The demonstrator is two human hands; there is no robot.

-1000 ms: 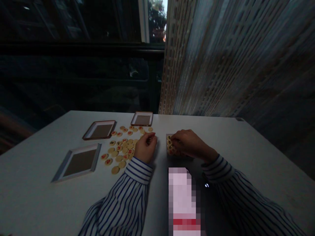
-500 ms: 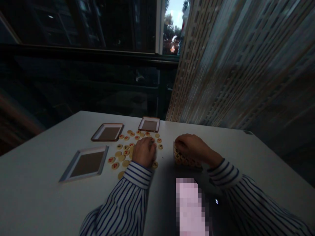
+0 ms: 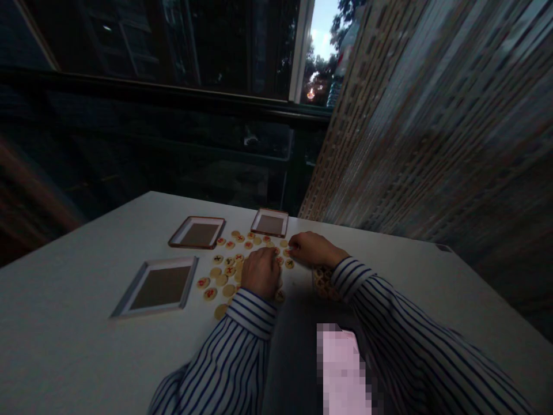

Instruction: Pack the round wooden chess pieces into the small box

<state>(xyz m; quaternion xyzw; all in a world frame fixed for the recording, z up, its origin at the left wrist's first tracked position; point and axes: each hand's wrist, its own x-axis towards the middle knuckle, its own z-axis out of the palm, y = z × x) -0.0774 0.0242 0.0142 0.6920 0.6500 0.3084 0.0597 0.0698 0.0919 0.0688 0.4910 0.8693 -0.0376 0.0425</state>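
Round wooden discs with red or dark characters lie scattered on the white table, some showing plain faces. My left hand rests over the right part of the scatter, fingers curled down; what they hold, if anything, is hidden. At the scatter's right edge, my right hand has its fingertips pinched beside a few discs, and I cannot make out whether one is between them. Under my right wrist sits a container of discs, partly covered by the sleeve.
Two brown-rimmed square trays stand at the back, and a grey-rimmed tray is at the left. A pixelated pink shape lies near the front. Behind the table are a window and a string curtain.
My right hand has moved left from above the container to the edge of the scattered discs, uncovering part of the container. My left hand stays over the discs. The view has shifted slightly.
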